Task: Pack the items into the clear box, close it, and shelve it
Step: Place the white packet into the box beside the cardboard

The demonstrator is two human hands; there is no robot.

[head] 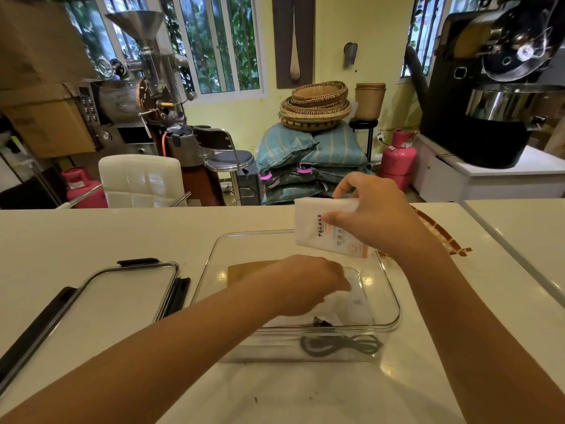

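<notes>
The right hand [371,215] is holding a white packet [328,229] with orange print above the far right corner of the clear box [211,264], its grip pinching the packet's upper right part, thumb on the printed face and fingers curling behind the top edge. The packet is hanging nearly upright and a little tilted, with its long axis running up and down, so it is standing crosswise to the flat floor of the box just below it. The left hand [305,284] is reaching down inside the box, palm down, with its fingers bent toward a clear plastic bag [348,304] lying on the bottom; whether they are pinching the bag or only pressing on it I cannot tell. A flat brown item [244,269] is lying toward the far left of the box, and a coiled dark cable [339,345] is showing through the near wall. The lid [122,296], with its black clips, is lying on the worktop [91,237] just left of the box, apart from it. The right hand is plainly the nearer one to the packet's landing place, and the coming move looks to turn on tipping the packet flat and lowering it into the free space beyond the left hand.
</notes>
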